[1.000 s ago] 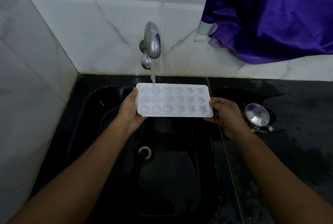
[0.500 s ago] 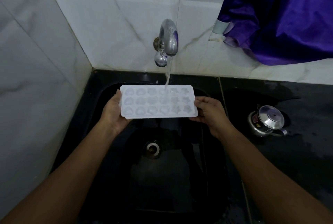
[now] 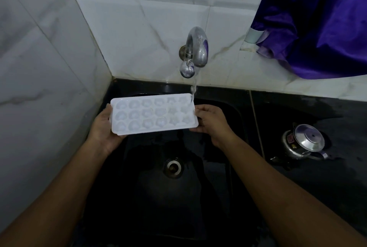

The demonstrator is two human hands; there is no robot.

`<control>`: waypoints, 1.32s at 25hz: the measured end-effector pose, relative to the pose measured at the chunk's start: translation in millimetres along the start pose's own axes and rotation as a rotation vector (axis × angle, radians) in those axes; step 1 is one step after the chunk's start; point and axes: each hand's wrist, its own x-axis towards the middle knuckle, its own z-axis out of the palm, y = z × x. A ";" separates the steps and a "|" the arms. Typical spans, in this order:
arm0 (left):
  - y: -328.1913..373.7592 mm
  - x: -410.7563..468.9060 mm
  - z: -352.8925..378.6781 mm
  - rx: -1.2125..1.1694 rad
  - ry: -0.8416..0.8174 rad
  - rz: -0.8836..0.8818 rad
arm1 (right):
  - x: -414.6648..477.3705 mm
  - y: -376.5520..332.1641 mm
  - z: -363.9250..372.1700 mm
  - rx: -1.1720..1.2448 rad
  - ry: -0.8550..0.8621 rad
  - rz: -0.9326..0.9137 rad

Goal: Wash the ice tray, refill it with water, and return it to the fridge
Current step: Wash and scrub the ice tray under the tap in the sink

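A white ice tray (image 3: 154, 114) with shaped cavities is held level over the black sink (image 3: 234, 119). My left hand (image 3: 103, 129) grips its left end and my right hand (image 3: 211, 122) grips its right end. A chrome wall tap (image 3: 195, 52) runs above, and its thin stream of water (image 3: 193, 90) lands on the tray's far right corner. The cavities look wet or filled; how full they are cannot be told.
The sink drain (image 3: 173, 167) lies below the tray. A steel lidded pot (image 3: 305, 143) stands on the wet black counter (image 3: 317, 187) to the right. Purple cloth (image 3: 317, 20) hangs at the top right. White marble tiles (image 3: 39, 68) wall in the left and back.
The tray has shifted left under the tap with both hands, so the stream now falls on its far right corner instead of its left part. The grip is unchanged.
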 end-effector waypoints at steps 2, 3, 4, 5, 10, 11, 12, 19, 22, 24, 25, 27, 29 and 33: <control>3.0 -0.8 2.9 -0.003 0.006 -0.005 | 3.1 -5.2 2.5 -0.002 -0.006 -0.007; 3.7 0.0 5.6 0.000 0.001 -0.005 | 4.7 -8.6 1.7 -0.005 0.000 -0.008; 4.3 0.4 10.5 0.002 -0.004 -0.002 | 6.5 -11.9 -0.1 -0.009 0.012 -0.007; 3.8 2.0 15.7 0.010 -0.007 0.002 | 7.9 -15.1 -2.9 -0.015 0.027 -0.006; -7.9 9.3 50.5 0.025 -0.044 -0.021 | 12.5 -24.4 -31.6 -0.008 0.123 -0.015; -11.3 9.1 58.8 0.025 -0.054 -0.030 | 11.5 -24.9 -39.0 -0.005 0.135 -0.019; -15.2 8.4 67.4 0.026 -0.068 -0.039 | 9.7 -25.3 -46.8 -0.004 0.150 -0.022; -46.3 4.1 114.9 0.049 -0.143 -0.118 | -5.4 -22.2 -101.8 0.009 0.254 -0.023; -61.6 -2.8 132.3 0.052 -0.184 -0.156 | -16.0 -18.3 -125.1 0.018 0.292 -0.025; -70.2 -6.0 141.5 0.073 -0.201 -0.164 | -22.7 -16.0 -137.9 0.023 0.314 -0.028; -73.9 -6.4 144.8 0.088 -0.206 -0.167 | -25.2 -15.2 -143.1 0.024 0.327 -0.029; -79.7 -6.7 148.1 0.106 -0.215 -0.177 | -28.4 -13.0 -151.2 0.019 0.351 -0.029; -81.9 -8.5 146.8 0.119 -0.220 -0.170 | -31.0 -11.3 -152.9 0.014 0.348 -0.032; -76.3 -8.0 124.7 0.111 -0.151 -0.117 | -30.6 -7.3 -134.3 0.009 0.293 -0.010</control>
